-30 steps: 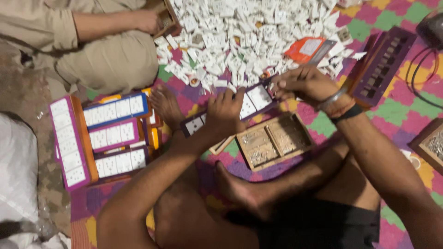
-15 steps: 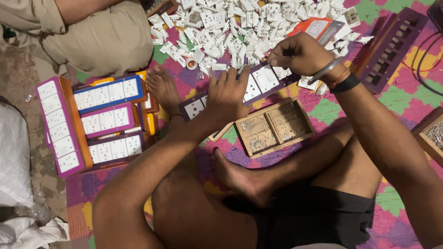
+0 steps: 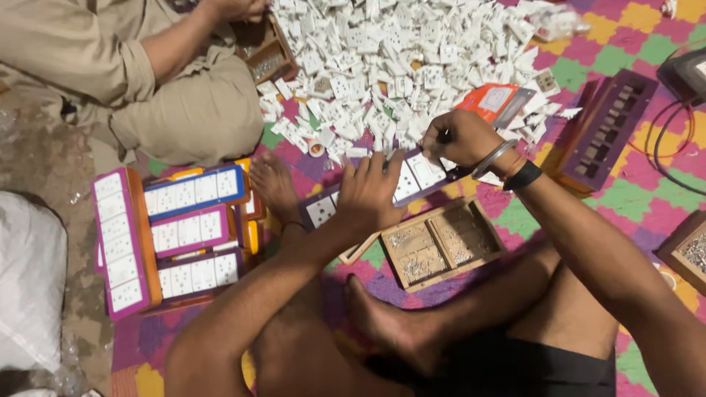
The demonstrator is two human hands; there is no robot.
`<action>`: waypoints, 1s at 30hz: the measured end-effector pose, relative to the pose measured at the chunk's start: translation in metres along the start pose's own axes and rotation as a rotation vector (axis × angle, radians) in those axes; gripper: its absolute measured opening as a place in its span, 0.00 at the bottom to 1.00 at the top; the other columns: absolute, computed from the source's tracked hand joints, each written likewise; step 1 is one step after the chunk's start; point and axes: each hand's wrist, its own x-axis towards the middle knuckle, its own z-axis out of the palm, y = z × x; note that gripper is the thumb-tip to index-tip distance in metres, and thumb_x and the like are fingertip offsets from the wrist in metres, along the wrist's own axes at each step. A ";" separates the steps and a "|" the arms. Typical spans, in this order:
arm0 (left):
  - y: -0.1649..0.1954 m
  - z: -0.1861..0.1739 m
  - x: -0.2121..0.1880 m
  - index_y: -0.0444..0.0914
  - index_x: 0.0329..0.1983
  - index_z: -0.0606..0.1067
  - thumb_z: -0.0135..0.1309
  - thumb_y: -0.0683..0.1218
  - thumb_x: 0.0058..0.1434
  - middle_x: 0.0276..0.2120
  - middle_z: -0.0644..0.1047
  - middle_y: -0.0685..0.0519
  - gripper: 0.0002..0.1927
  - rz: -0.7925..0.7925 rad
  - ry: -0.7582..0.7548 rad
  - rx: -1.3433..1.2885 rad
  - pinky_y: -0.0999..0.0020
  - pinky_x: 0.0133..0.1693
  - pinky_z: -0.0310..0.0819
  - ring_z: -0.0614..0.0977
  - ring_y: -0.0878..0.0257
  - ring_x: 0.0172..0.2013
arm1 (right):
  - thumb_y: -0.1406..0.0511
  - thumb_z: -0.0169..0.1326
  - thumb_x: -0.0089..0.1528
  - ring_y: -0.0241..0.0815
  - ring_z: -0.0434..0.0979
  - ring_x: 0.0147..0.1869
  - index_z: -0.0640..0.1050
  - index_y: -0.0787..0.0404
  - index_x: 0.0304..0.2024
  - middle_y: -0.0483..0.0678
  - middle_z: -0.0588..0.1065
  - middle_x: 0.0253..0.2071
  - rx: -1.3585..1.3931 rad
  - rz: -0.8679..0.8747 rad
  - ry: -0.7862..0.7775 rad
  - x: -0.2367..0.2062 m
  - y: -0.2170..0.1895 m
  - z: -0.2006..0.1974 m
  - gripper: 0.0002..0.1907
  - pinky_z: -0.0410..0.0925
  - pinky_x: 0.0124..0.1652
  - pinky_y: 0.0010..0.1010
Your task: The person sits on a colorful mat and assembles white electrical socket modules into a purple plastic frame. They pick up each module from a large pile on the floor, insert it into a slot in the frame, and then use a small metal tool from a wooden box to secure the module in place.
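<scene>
My left hand [image 3: 371, 192] lies flat, fingers spread, on a long purple tray of white switch plates [image 3: 412, 179] that rests across my lap. My right hand [image 3: 460, 138] is closed at the tray's far right end, gripping a small dark tool whose tip shows at the fist. Just beyond the tray spreads a big heap of loose white switch parts [image 3: 390, 66]. Below the tray sits a wooden two-compartment box of small screws [image 3: 440, 244].
Stacked purple and orange trays filled with white plates [image 3: 165, 235] lie at the left. Another person in tan clothes [image 3: 140, 81] sits at the top left. An empty brown slotted tray [image 3: 607, 125], an orange packet [image 3: 496, 103], a cable [image 3: 673, 140] and a white sack [image 3: 29, 279] are around.
My left hand has stayed pressed on the tray. My right hand moved from the tray's right end up to the heap and has come down onto the tray end again.
</scene>
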 end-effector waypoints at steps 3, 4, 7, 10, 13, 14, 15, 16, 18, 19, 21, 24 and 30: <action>0.001 0.000 -0.002 0.34 0.70 0.61 0.68 0.57 0.42 0.47 0.69 0.44 0.54 0.028 -0.003 0.039 0.40 0.53 0.63 0.73 0.48 0.48 | 0.68 0.69 0.53 0.36 0.76 0.33 0.80 0.66 0.33 0.50 0.78 0.30 0.146 -0.034 -0.029 0.007 0.001 -0.009 0.11 0.70 0.35 0.30; 0.000 0.001 -0.003 0.34 0.70 0.62 0.68 0.58 0.41 0.48 0.70 0.44 0.54 0.060 0.041 0.059 0.39 0.54 0.63 0.73 0.49 0.48 | 0.68 0.68 0.53 0.35 0.76 0.32 0.80 0.65 0.33 0.49 0.77 0.30 0.178 0.010 -0.052 0.008 0.001 -0.010 0.10 0.70 0.33 0.31; -0.002 0.008 -0.002 0.35 0.66 0.64 0.66 0.64 0.42 0.48 0.71 0.44 0.51 0.088 0.193 0.088 0.36 0.52 0.64 0.74 0.49 0.46 | 0.67 0.65 0.55 0.35 0.76 0.31 0.79 0.63 0.36 0.47 0.77 0.30 0.132 0.029 0.029 0.002 -0.001 -0.008 0.09 0.71 0.31 0.32; -0.011 0.013 0.000 0.34 0.65 0.66 0.64 0.67 0.48 0.43 0.71 0.43 0.49 0.000 0.140 0.057 0.42 0.45 0.65 0.74 0.47 0.42 | 0.66 0.61 0.59 0.39 0.77 0.31 0.79 0.60 0.39 0.48 0.77 0.30 -0.083 -0.143 0.332 -0.024 -0.003 0.018 0.07 0.71 0.33 0.33; -0.018 0.017 -0.009 0.32 0.64 0.67 0.65 0.68 0.55 0.40 0.70 0.43 0.46 0.050 0.285 0.047 0.48 0.42 0.66 0.74 0.47 0.40 | 0.69 0.57 0.57 0.43 0.79 0.33 0.78 0.59 0.35 0.49 0.78 0.31 0.083 -0.205 0.211 -0.078 0.006 0.065 0.04 0.72 0.37 0.35; -0.020 0.017 -0.010 0.32 0.63 0.68 0.65 0.68 0.57 0.40 0.70 0.44 0.45 0.108 0.390 0.059 0.50 0.42 0.66 0.74 0.48 0.40 | 0.71 0.53 0.57 0.48 0.80 0.32 0.80 0.60 0.35 0.52 0.80 0.30 0.014 -0.070 0.116 -0.099 0.011 0.085 0.06 0.73 0.35 0.37; -0.021 0.019 -0.009 0.32 0.63 0.68 0.65 0.65 0.51 0.40 0.71 0.44 0.45 0.087 0.331 0.076 0.51 0.41 0.66 0.74 0.49 0.40 | 0.68 0.56 0.56 0.56 0.79 0.32 0.84 0.54 0.38 0.55 0.80 0.30 -0.187 -0.055 -0.171 -0.111 0.018 0.104 0.10 0.71 0.35 0.42; -0.022 0.020 -0.009 0.33 0.63 0.69 0.65 0.61 0.44 0.40 0.71 0.45 0.46 0.064 0.270 0.094 0.51 0.41 0.66 0.75 0.50 0.40 | 0.68 0.56 0.54 0.57 0.80 0.37 0.81 0.62 0.27 0.57 0.78 0.30 -0.363 -0.116 -0.345 -0.114 0.024 0.126 0.04 0.73 0.39 0.43; -0.021 0.023 -0.007 0.33 0.63 0.70 0.66 0.58 0.39 0.40 0.72 0.45 0.48 0.056 0.216 0.100 0.52 0.40 0.66 0.75 0.50 0.39 | 0.66 0.58 0.55 0.60 0.80 0.38 0.82 0.61 0.31 0.58 0.79 0.32 -0.496 -0.027 -0.388 -0.133 0.037 0.166 0.05 0.74 0.40 0.47; -0.020 0.024 -0.006 0.33 0.63 0.70 0.67 0.59 0.40 0.40 0.72 0.45 0.48 0.071 0.223 0.087 0.52 0.40 0.66 0.75 0.50 0.39 | 0.65 0.59 0.54 0.60 0.81 0.37 0.81 0.62 0.31 0.58 0.79 0.32 -0.520 -0.084 -0.390 -0.144 0.043 0.180 0.06 0.75 0.39 0.47; -0.015 0.025 -0.004 0.32 0.62 0.69 0.69 0.60 0.41 0.39 0.72 0.44 0.48 0.067 0.204 0.048 0.51 0.40 0.66 0.75 0.49 0.39 | 0.64 0.58 0.57 0.59 0.81 0.39 0.81 0.61 0.33 0.58 0.79 0.34 -0.559 0.001 -0.450 -0.151 0.052 0.202 0.07 0.75 0.41 0.47; -0.012 0.025 0.001 0.32 0.61 0.69 0.71 0.62 0.41 0.38 0.72 0.44 0.49 0.061 0.196 0.017 0.51 0.38 0.65 0.76 0.49 0.38 | 0.65 0.58 0.58 0.58 0.81 0.40 0.78 0.61 0.44 0.58 0.78 0.38 -0.531 -0.013 -0.389 -0.149 0.055 0.211 0.12 0.75 0.40 0.47; -0.010 0.024 0.006 0.34 0.62 0.69 0.72 0.58 0.37 0.37 0.72 0.45 0.49 0.052 0.145 0.037 0.52 0.39 0.66 0.77 0.50 0.37 | 0.63 0.61 0.54 0.58 0.78 0.45 0.72 0.58 0.51 0.56 0.74 0.46 -0.387 0.009 -0.274 -0.139 0.044 0.207 0.23 0.74 0.40 0.48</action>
